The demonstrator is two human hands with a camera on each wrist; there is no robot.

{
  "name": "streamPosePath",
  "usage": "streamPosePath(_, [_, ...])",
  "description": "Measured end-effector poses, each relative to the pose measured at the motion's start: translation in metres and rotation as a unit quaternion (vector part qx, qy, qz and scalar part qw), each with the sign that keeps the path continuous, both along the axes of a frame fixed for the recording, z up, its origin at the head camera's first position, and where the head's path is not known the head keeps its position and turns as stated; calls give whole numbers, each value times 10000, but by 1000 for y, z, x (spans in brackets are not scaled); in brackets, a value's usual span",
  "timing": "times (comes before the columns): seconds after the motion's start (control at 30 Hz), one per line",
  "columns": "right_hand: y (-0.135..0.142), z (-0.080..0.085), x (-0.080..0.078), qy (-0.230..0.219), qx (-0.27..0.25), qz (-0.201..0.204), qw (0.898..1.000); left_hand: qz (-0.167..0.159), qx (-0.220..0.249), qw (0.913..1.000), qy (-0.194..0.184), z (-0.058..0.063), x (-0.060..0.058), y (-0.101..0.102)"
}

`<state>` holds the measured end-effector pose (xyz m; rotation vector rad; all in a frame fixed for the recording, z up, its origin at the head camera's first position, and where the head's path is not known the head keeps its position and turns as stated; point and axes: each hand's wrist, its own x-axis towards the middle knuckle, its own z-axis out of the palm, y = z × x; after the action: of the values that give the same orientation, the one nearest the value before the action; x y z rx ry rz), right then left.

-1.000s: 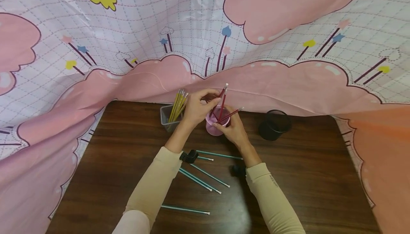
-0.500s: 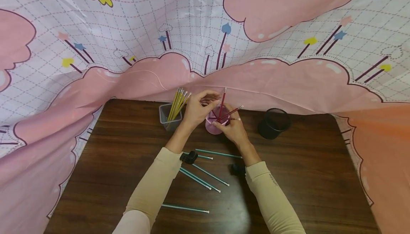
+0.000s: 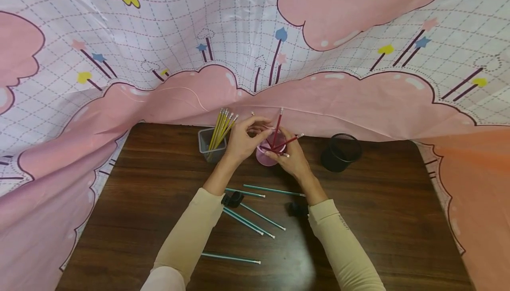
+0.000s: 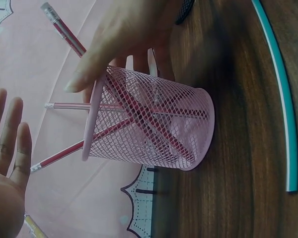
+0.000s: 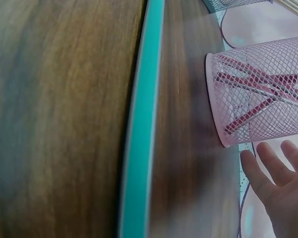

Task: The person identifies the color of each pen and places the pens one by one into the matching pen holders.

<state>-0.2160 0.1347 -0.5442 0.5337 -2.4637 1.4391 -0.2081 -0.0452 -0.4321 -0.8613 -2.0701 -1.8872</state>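
A pink mesh pencil cup [image 4: 149,119] stands upright at the table's far side, with several red pencils [image 3: 278,125] leaning in it at different angles. My right hand [image 3: 294,156] holds the cup from its right, thumb over the rim [image 4: 93,116] and fingers behind the mesh. In the right wrist view, fingers [image 5: 270,171] of that hand lie close along the cup's wall. Just left of the rim is my left hand [image 3: 244,140]; its extended fingers [image 4: 12,119] hold nothing.
To the left, a grey mesh box [image 3: 206,141] holds several yellow pencils [image 3: 220,129]. A black mesh cup [image 3: 340,153] stands right of the pink one. Several teal pencils [image 3: 255,215] lie on the dark wooden table [image 3: 139,220] below the hands. Patterned cloth [image 3: 358,105] rises behind the table.
My left hand has let go of a red pencil at the cup's rim. The pencils have spread apart, and one now leans over the front rim. My right hand stays at the cup.
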Motion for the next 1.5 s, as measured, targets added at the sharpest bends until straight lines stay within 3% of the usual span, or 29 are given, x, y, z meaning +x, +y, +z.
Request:
streamPosePath(0.3, [9, 4, 5, -44, -40, 65, 10000, 65, -21, 9999, -76, -5, 5, -2])
streamPosePath(0.57, [22, 6, 16, -82, 616, -180, 9979, 214, -110, 9997, 32, -12, 7, -5])
streamPosePath(0.87, [41, 16, 28, -207, 582, -292, 9977, 135, -45, 9999, -49, -21, 13, -2])
streamPosePath(1.2, [68, 44, 46, 16, 860, -587, 9946, 174, -205, 9994, -238, -29, 38, -12])
streamPosePath(1.43, [88, 57, 55, 267, 538, -698, 9957, 173, -180, 9988, -416, -43, 55, -20])
streamPosePath(1.5, [95, 58, 57, 330, 567, -806, 9946, 179, -203, 9986, -443, -54, 55, -21])
